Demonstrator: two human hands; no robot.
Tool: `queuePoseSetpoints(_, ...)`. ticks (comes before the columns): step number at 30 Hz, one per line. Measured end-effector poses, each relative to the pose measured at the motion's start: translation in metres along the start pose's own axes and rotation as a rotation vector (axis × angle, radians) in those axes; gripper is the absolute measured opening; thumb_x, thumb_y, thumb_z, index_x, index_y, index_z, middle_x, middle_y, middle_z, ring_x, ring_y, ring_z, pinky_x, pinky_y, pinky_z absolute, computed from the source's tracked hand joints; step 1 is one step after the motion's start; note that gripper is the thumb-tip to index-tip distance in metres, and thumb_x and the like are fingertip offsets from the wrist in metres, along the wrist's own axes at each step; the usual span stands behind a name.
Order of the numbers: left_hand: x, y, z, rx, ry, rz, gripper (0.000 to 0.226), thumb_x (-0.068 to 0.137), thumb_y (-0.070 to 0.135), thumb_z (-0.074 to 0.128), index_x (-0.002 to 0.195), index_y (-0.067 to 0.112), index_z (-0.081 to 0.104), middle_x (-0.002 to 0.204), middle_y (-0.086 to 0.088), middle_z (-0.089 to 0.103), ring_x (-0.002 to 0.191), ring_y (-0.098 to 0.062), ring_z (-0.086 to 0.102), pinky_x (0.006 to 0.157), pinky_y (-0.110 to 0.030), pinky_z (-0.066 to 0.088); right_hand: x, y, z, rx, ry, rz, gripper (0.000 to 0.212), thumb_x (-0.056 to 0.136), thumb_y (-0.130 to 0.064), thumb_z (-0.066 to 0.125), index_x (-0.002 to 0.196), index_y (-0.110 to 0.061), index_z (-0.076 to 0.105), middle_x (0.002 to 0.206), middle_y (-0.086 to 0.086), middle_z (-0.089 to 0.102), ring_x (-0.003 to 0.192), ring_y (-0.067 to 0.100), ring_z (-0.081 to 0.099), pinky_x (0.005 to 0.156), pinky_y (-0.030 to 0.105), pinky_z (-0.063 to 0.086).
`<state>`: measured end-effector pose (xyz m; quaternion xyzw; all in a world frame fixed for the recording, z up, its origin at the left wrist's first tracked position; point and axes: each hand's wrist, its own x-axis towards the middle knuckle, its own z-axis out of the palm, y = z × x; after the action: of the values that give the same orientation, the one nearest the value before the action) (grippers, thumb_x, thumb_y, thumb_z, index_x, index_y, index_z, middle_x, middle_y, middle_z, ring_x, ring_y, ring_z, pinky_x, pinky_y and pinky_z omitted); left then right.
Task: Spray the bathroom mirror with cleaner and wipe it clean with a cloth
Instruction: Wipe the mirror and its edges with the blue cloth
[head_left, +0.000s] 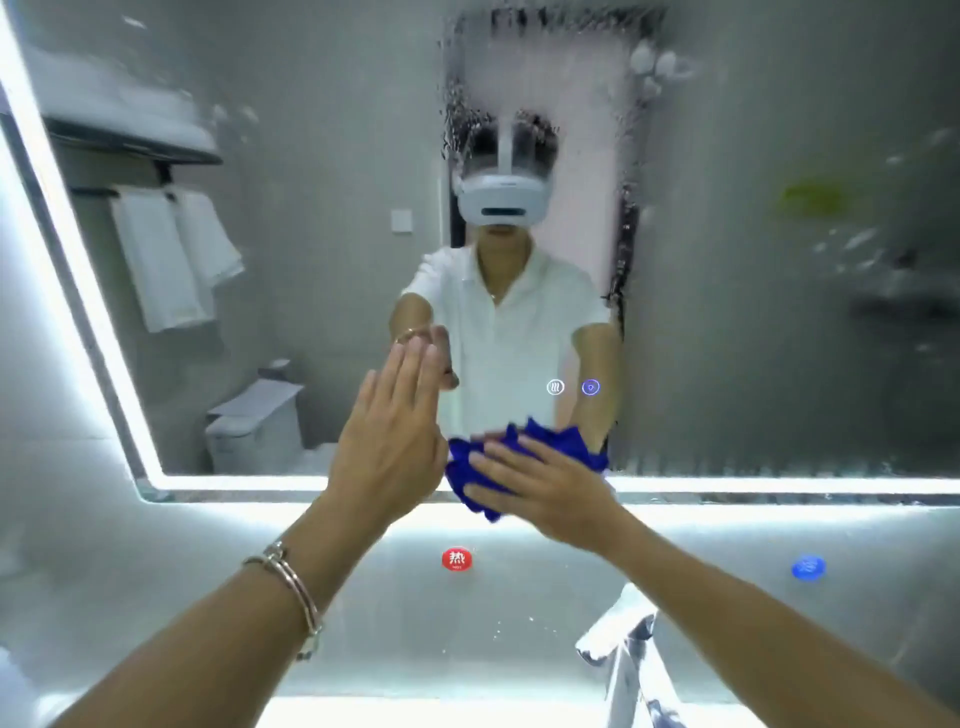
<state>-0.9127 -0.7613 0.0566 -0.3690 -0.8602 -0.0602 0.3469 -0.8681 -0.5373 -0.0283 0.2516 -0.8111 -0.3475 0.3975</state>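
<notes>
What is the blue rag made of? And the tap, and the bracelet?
Blue rag: soft fabric, probably microfibre; it bunches into floppy folds. Tap: shiny metal, likely chromed; it mirrors the light. Bracelet: polished silvery metal, glinting on the wrist.

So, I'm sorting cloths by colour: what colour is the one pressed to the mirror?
The cloth is solid deep blue; head view.

Cloth (563, 440) half hidden under right hand (550, 488); faucet (623, 642) base cut off.
</notes>
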Motion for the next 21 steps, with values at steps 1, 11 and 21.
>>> queuePoseSetpoints(1,-0.001,0.003,0.001,0.003,-0.005,0.009,0.075,0.073,0.011,0.054,0.142,-0.005,0.028,0.147,-0.025,0.032,0.135,-0.039,0.033,0.103,-0.053,0.038,-0.010,-0.011,0.005,0.006,-0.044,-0.018,0.060,0.080,-0.009,0.064,0.135,-0.024,0.046,0.142,0.003,0.049,0.128,0.023,0.047,0.109,0.041,0.029)
queuePoseSetpoints(11,0.009,0.005,-0.011,0.047,-0.001,0.027,0.075,0.078,0.011,0.058,0.144,-0.003,0.024,0.148,-0.024,0.030,0.136,-0.039,0.030,0.106,-0.052,0.030,0.016,0.078,-0.032,-0.007,0.076,-0.017,0.069,0.078,-0.005,0.071,0.137,-0.020,0.041,0.142,0.009,0.049,0.131,0.029,0.044,0.111,0.046,0.029)
queuePoseSetpoints(21,0.023,0.029,-0.006,-0.048,0.037,0.054,0.079,0.083,0.015,0.049,0.147,0.005,0.003,0.155,-0.018,0.016,0.142,-0.034,0.017,0.112,-0.046,0.015,0.078,0.210,-0.108,-0.092,0.276,0.447,0.044,0.102,-0.035,0.039,0.137,-0.011,0.049,0.140,0.019,0.048,0.128,0.038,0.047,0.100,0.054,0.039)
